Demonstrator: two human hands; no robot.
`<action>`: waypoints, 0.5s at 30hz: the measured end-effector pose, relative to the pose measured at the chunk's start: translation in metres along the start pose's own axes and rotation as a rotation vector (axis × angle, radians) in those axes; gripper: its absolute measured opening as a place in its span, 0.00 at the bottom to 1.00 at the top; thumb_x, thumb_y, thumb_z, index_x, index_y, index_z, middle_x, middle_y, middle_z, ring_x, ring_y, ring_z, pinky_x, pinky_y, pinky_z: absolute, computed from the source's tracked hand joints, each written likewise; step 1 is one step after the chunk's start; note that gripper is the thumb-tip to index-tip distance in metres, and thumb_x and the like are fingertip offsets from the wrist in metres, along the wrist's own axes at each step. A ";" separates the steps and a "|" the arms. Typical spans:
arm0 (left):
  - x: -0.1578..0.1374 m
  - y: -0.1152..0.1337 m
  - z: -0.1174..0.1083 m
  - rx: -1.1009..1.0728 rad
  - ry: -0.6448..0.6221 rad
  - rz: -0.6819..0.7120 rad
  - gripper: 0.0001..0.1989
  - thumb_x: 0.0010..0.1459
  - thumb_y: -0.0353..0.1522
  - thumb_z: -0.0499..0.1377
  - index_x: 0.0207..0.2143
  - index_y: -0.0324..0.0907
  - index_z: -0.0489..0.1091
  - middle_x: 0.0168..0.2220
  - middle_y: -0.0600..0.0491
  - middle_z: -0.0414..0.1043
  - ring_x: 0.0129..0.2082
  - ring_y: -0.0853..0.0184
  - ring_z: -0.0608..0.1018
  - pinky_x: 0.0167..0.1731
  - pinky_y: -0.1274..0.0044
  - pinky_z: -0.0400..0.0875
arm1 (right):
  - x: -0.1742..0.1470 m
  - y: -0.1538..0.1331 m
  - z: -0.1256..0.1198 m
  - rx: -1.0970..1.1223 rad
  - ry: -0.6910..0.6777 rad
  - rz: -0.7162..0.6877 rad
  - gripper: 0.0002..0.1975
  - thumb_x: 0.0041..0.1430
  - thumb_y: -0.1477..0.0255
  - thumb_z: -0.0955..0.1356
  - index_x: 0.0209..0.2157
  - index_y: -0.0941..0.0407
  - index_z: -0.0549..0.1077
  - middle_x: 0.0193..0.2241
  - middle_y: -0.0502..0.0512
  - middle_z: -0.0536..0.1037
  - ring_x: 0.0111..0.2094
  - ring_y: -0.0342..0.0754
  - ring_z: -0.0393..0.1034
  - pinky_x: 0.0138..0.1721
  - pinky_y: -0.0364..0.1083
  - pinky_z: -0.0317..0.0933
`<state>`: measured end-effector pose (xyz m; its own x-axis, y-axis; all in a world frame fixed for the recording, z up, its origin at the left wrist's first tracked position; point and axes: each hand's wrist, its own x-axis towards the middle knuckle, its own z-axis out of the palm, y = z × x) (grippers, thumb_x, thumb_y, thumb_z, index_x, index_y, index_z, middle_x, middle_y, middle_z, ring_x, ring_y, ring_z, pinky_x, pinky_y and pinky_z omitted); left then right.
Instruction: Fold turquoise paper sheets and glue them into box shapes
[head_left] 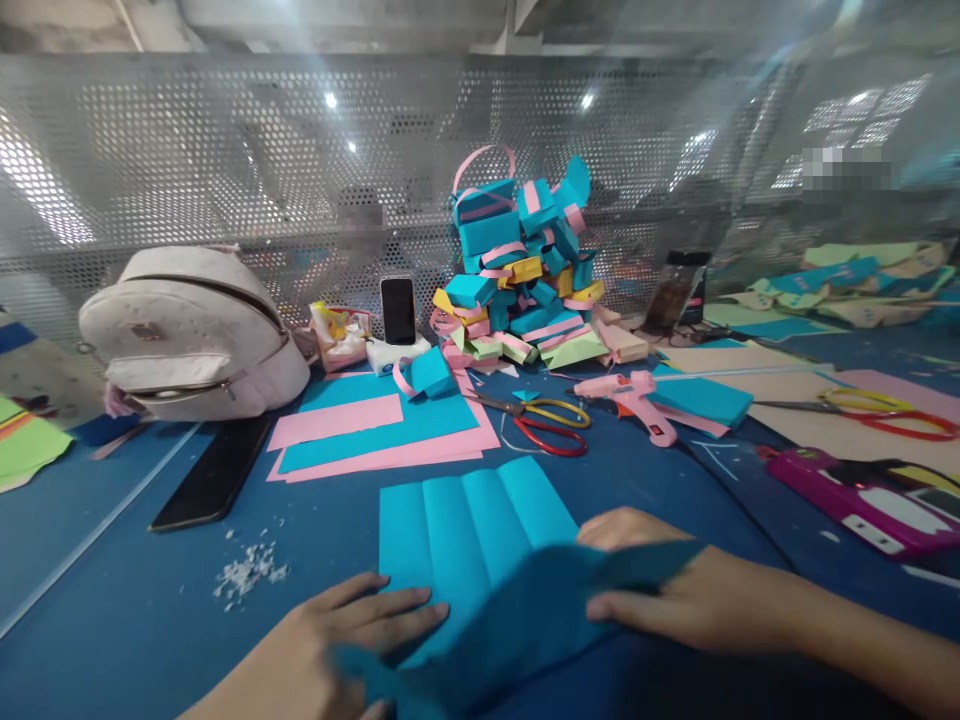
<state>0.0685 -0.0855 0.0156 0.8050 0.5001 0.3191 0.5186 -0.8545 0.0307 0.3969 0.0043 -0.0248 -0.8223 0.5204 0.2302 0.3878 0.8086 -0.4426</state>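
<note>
A blue sheet of paper (480, 520) with several parallel creases lies in front of me, its near part bent up and curling over. My left hand (352, 625) is at the sheet's left side, fingers stretched across the paper and the curled near edge between them and the thumb. At the right side my right hand (645, 570) grips the sheet between thumb and fingers, a raised blue flap crossing in front of it. The flap is slightly blurred and hides part of the right fingers.
Beyond the sheet lie pink and blue papers (442, 430), scissors (551, 420) and a pink glue gun (637, 400) with a cord. A pile of paper boxes (525, 280) stands behind. On the left are a backpack (187, 340), a black phone (214, 475) and white scraps (251, 573).
</note>
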 end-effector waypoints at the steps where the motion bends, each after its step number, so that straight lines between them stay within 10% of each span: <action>1: 0.004 0.002 -0.006 -0.021 0.013 -0.077 0.18 0.69 0.38 0.45 0.45 0.44 0.73 0.43 0.53 0.79 0.43 0.68 0.79 0.47 0.78 0.73 | -0.001 -0.003 -0.002 0.018 0.034 0.114 0.20 0.64 0.54 0.62 0.40 0.52 0.78 0.36 0.54 0.81 0.38 0.50 0.76 0.40 0.46 0.69; 10: -0.003 -0.010 -0.028 0.013 0.040 -0.128 0.21 0.69 0.33 0.45 0.23 0.42 0.65 0.19 0.56 0.63 0.21 0.70 0.70 0.31 0.78 0.71 | 0.008 0.003 0.007 -0.063 0.128 0.563 0.31 0.52 0.39 0.61 0.20 0.54 0.58 0.20 0.51 0.67 0.21 0.44 0.60 0.19 0.43 0.54; 15: 0.018 -0.001 -0.016 0.104 0.157 0.021 0.18 0.70 0.36 0.44 0.39 0.41 0.73 0.38 0.49 0.77 0.43 0.65 0.77 0.47 0.74 0.71 | 0.018 0.003 0.012 -0.213 0.003 0.422 0.26 0.58 0.51 0.64 0.18 0.54 0.54 0.20 0.52 0.66 0.22 0.45 0.61 0.23 0.44 0.51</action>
<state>0.0778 -0.0784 0.0365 0.7654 0.4471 0.4629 0.5357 -0.8413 -0.0731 0.3786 0.0126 -0.0328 -0.5736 0.8160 0.0712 0.7648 0.5647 -0.3102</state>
